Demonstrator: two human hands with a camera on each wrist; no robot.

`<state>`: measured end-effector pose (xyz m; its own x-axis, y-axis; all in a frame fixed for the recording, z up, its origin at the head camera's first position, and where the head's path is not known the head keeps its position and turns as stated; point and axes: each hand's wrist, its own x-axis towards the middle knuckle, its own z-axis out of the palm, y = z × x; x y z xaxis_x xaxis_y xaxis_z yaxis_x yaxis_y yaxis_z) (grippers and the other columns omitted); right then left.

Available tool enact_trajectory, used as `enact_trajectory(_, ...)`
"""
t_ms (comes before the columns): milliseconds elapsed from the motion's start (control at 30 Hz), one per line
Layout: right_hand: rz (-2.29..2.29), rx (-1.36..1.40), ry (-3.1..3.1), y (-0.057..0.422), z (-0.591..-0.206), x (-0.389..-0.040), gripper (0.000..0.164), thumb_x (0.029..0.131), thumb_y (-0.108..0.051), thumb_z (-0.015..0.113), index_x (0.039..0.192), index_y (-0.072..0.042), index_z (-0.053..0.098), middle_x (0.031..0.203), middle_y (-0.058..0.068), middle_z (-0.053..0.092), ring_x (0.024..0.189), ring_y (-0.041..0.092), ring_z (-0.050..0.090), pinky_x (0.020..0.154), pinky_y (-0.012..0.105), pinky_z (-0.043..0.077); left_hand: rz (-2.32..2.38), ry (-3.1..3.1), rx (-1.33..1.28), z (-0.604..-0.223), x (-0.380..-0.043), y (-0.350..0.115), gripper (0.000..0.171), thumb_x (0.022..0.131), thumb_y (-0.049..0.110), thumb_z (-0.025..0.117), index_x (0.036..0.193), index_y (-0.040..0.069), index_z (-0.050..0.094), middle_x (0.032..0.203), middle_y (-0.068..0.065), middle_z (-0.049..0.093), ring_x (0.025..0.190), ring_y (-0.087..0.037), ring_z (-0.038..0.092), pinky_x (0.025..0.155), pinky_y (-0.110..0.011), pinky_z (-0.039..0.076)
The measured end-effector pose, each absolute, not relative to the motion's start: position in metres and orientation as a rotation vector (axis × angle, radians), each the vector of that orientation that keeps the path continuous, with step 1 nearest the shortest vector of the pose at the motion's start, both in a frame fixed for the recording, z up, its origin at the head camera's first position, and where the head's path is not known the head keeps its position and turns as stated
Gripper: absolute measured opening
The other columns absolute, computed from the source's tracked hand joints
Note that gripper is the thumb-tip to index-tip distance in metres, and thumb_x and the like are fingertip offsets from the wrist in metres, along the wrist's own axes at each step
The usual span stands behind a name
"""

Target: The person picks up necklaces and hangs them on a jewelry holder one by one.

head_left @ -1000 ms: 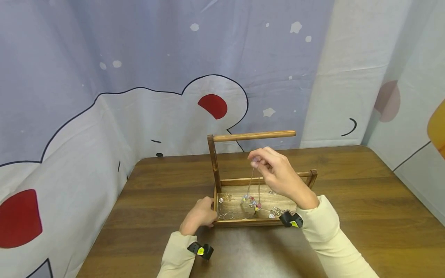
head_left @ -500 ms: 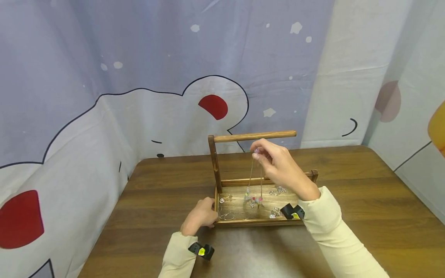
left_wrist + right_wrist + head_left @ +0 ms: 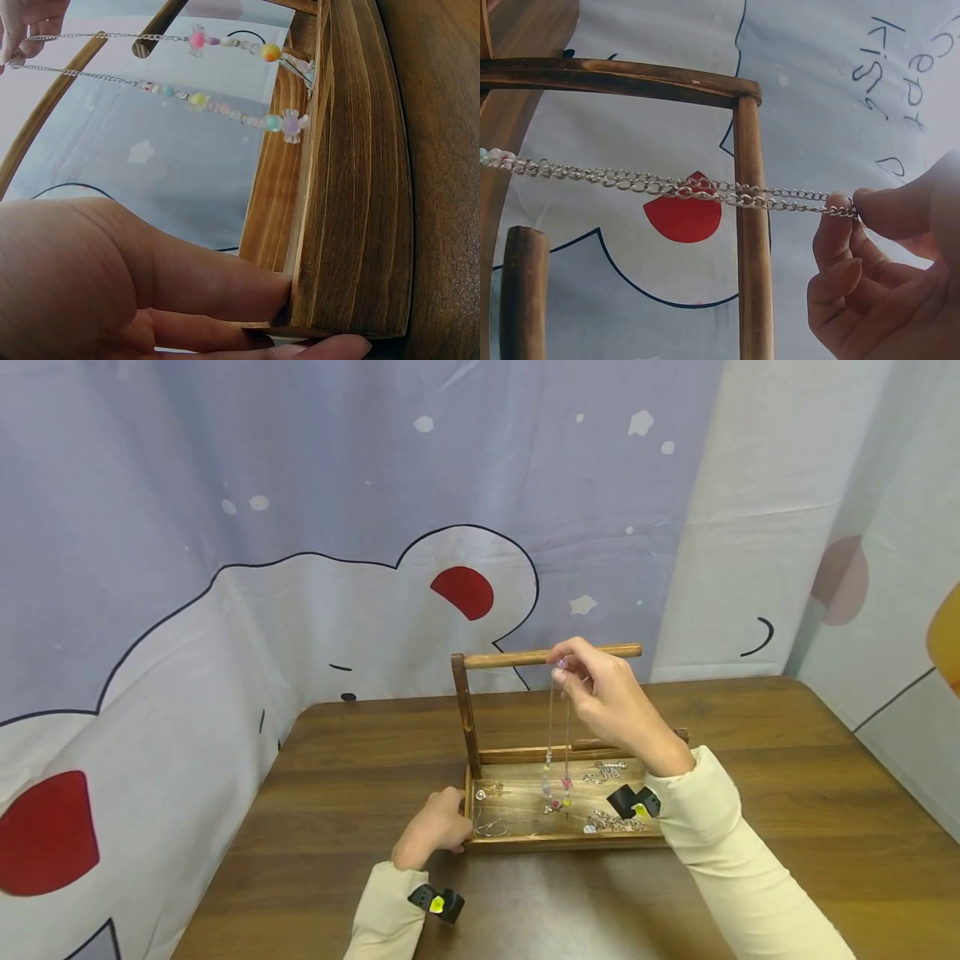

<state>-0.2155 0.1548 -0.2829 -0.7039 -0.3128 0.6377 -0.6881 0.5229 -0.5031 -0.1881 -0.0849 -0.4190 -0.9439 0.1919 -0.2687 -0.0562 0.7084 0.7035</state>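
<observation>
My right hand (image 3: 618, 710) pinches the silver chain of a beaded necklace (image 3: 217, 107) between thumb and fingertips, close by the upper bar of a wooden jewelry stand (image 3: 562, 842). Both strands of the chain (image 3: 682, 191) hang down from the fingers. The pastel beads, with candy-shaped ones among them, dangle over the stand's tray in the head view. My left hand (image 3: 437, 822) grips the tray's left front corner, the thumb (image 3: 247, 289) at its upper side and fingers round the outside.
In the tray lie a chain pile (image 3: 618, 822) at the front right, another silver chain (image 3: 606, 772) behind it, and a thin loop (image 3: 491, 828) at the left. A post (image 3: 465, 718) carries the bar (image 3: 510, 658). Brown table (image 3: 345, 777) surrounds the stand; patterned curtain (image 3: 337, 627) hangs behind.
My right hand has risen to the height of the bar, lifting the necklace; its beads have stopped bunching and hang in a narrow loop. My left hand keeps its hold on the tray corner.
</observation>
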Motion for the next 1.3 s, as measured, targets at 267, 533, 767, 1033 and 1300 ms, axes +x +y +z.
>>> enact_trajectory(267,1.094,0.811,-2.288,0.155,-0.277,-0.220,0.014,0.088,0.000,0.054,0.101,-0.004,0.056,0.076,0.003,0.060,0.062,0.013,0.055,0.054,0.026,0.047,1.083,2.600,0.125,-0.420,-0.188,-0.084,0.058,0.069,-0.009,0.058,0.125,-0.011,0.046,0.081,-0.016,0.058,0.049,-0.018,0.059,0.045,-0.026,0.050)
enact_trajectory(533,1.152,0.772,-2.308,0.155,-0.271,-0.225,0.014,0.088,0.000,0.053,0.102,-0.004,0.056,0.077,0.005,0.059,0.063,0.015,0.056,0.054,0.026,0.047,1.084,2.602,0.136,-0.421,-0.189,-0.084,0.055,0.069,-0.009,0.058,0.123,-0.011,0.048,0.081,-0.016,0.057,0.050,-0.018,0.059,0.045,-0.026,0.051)
enact_trajectory(767,1.135,0.704,-2.342,0.160,-0.269,-0.229,0.016,0.089,-0.001,0.052,0.103,-0.007,0.056,0.079,0.005,0.060,0.065,0.014,0.056,0.054,0.027,0.047,1.069,2.613,0.121,-0.422,-0.189,-0.083,0.058,0.068,-0.009,0.059,0.125,-0.011,0.046,0.089,-0.020,0.057,0.049,-0.018,0.059,0.044,-0.026,0.050)
enact_trajectory(1033,1.118,0.644,-2.341,0.171,-0.270,-0.233,0.016,0.089,0.000,0.052,0.103,-0.006,0.055,0.083,0.009,0.061,0.066,0.016,0.058,0.058,0.028,0.049,1.080,2.619,0.131,-0.421,-0.189,-0.083,0.060,0.067,-0.010,0.059,0.125,-0.012,0.045,0.096,-0.024,0.057,0.048,-0.018,0.059,0.043,-0.026,0.050)
enact_trajectory(1300,1.128,0.623,-2.317,0.180,-0.271,-0.236,0.016,0.088,0.001,0.051,0.103,-0.004,0.055,0.083,0.011,0.060,0.065,0.017,0.058,0.056,0.026,0.050,1.075,2.617,0.136,-0.422,-0.189,-0.084,0.055,0.069,-0.009,0.058,0.122,-0.011,0.048,0.085,-0.018,0.057,0.049,-0.018,0.059,0.044,-0.027,0.051)
